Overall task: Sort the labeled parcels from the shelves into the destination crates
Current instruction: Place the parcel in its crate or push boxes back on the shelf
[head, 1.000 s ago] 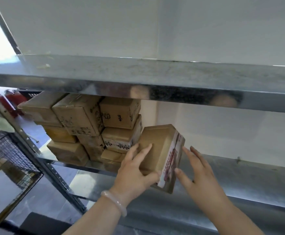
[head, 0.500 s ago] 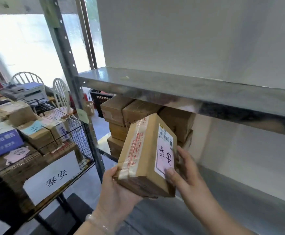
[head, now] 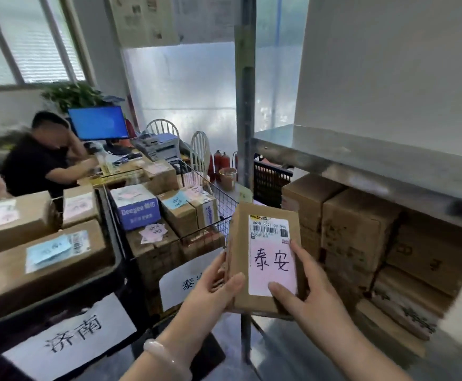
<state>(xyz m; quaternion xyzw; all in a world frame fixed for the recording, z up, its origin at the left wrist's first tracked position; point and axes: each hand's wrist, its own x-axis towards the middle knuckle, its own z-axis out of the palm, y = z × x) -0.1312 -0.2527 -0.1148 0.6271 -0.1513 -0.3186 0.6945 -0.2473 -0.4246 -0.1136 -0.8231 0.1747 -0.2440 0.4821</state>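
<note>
The left hand (head: pixel 210 294) and right hand (head: pixel 309 301) grip one parcel (head: pixel 262 270) in curled fingers beside the wire crate (head: pixel 225 204), whose half-hidden sign (head: pixel 181 284) seems to match; many boxes (head: pixel 361 229) wait on the shelf (head: pixel 306 358).

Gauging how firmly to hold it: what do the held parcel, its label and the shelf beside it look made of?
The parcel looks like matte brown cardboard, edges softly worn. Its label: smooth paper sticker, white with a pink handwritten part. The shelf: probably steel, grey with dull reflective sheen.
</note>
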